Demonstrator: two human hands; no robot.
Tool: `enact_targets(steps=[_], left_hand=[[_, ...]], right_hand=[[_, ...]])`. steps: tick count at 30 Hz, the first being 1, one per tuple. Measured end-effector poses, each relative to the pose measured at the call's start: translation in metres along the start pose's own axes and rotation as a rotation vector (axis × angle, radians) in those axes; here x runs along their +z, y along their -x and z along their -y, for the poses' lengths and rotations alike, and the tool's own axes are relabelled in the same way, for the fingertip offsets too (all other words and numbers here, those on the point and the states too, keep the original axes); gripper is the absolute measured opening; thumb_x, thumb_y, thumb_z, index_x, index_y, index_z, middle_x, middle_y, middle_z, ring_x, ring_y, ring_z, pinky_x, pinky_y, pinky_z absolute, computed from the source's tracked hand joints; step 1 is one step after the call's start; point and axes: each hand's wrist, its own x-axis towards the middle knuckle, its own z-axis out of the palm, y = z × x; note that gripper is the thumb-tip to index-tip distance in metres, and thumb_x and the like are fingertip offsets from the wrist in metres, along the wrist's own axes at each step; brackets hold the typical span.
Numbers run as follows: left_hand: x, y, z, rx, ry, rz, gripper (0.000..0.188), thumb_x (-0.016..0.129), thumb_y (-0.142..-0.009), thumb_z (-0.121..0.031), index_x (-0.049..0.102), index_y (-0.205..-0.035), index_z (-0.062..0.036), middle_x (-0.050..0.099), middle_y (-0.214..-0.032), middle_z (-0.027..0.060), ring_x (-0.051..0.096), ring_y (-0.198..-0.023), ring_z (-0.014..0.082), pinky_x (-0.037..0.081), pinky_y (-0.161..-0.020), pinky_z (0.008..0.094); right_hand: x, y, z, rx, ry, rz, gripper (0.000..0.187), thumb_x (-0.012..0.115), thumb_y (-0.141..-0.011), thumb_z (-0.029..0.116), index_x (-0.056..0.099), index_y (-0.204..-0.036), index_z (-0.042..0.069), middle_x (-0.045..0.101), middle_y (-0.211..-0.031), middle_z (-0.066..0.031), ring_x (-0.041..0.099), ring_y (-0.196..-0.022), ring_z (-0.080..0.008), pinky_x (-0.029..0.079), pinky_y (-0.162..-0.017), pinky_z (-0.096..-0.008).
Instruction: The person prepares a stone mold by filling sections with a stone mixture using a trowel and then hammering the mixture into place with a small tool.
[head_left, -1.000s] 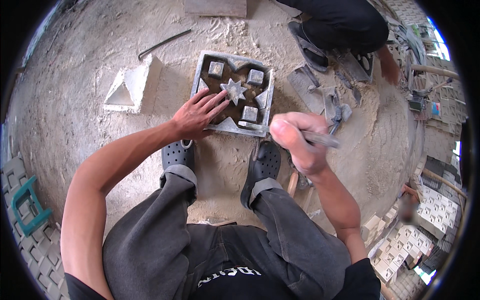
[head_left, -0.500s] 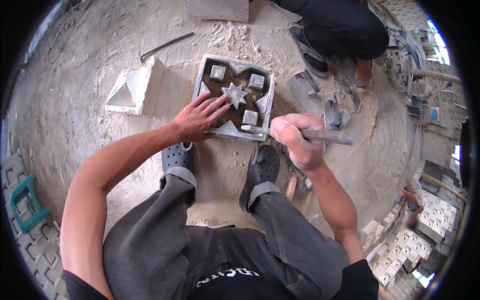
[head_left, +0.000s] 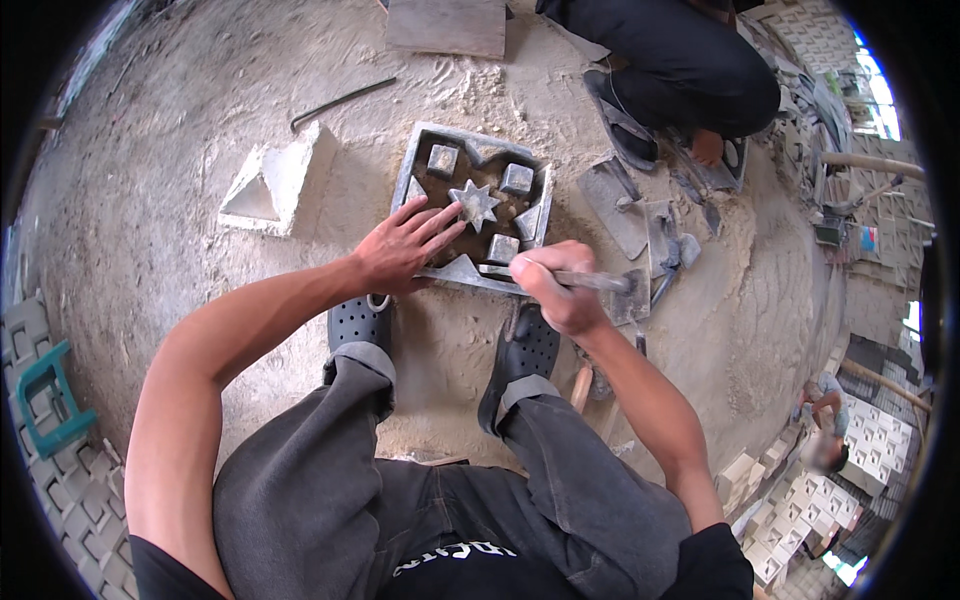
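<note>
A square metal mould [head_left: 545, 200] lies on the ground between my feet and the crouching person. Inside it are an eight-pointed star [head_left: 475, 207], several small blocks [head_left: 516, 179] and triangular pieces along the walls. My left hand [head_left: 400, 245] rests over the mould's left side, fingers spread, fingertips near the star. In my right hand [head_left: 563, 290] is a slim flat-tipped hand tool [head_left: 600, 281] with a worn handle. Its tip reaches the mould's near right corner, by the lowest block. Whether the tip touches the metal is hard to tell.
A white angular cast block [head_left: 275, 190] and a bent metal rod [head_left: 340, 100] lie left of the mould. Trowels [head_left: 612, 205] lie to its right. Another person's leg [head_left: 680, 70] is at the far right, a board [head_left: 446, 28] at the far edge. Patterned blocks [head_left: 880, 440] stand right.
My right hand has moved left and slightly nearer to me with the tool, along the mould's near edge. My left hand stays on the mould. The view has shifted slightly.
</note>
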Motion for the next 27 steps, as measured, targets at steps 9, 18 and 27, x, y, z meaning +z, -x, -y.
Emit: enact_targets(steps=[9,18,27], left_hand=[[0.001,-0.005,-0.002,0.012,0.062,-0.017,0.109,0.08,-0.073,-0.048,0.026,-0.158,-0.0051,0.023,-0.165,0.0179,0.036,-0.146,0.027,0.015,-0.125,0.0479],[0.003,0.001,-0.002,0.007,0.051,-0.005,0.107,0.077,-0.076,-0.051,0.025,-0.158,-0.0057,0.021,-0.165,0.0173,0.026,-0.151,0.0256,0.014,-0.125,0.0475],[0.001,-0.002,-0.002,0.003,0.048,-0.012,0.108,0.079,-0.073,-0.048,0.028,-0.158,-0.0058,0.023,-0.165,0.0174,0.038,-0.144,0.0264,0.016,-0.125,0.0473]], right_hand=[[-0.011,0.004,-0.009,-0.059,-0.22,0.046,0.021,0.066,-0.089,0.01,0.058,-0.071,0.003,0.052,-0.063,0.0004,0.046,-0.059,-0.0065,0.036,-0.054,-0.0272],[-0.006,0.001,0.005,0.008,-0.001,0.06,0.032,0.063,-0.088,0.012,0.053,-0.061,-0.003,0.042,-0.053,-0.003,0.039,-0.051,-0.0103,0.031,-0.048,-0.0316],[-0.006,-0.002,-0.01,-0.135,-0.254,-0.04,0.03,0.064,-0.088,0.01,0.052,-0.062,0.002,0.046,-0.057,0.0006,0.041,-0.055,-0.0091,0.033,-0.052,-0.0275]])
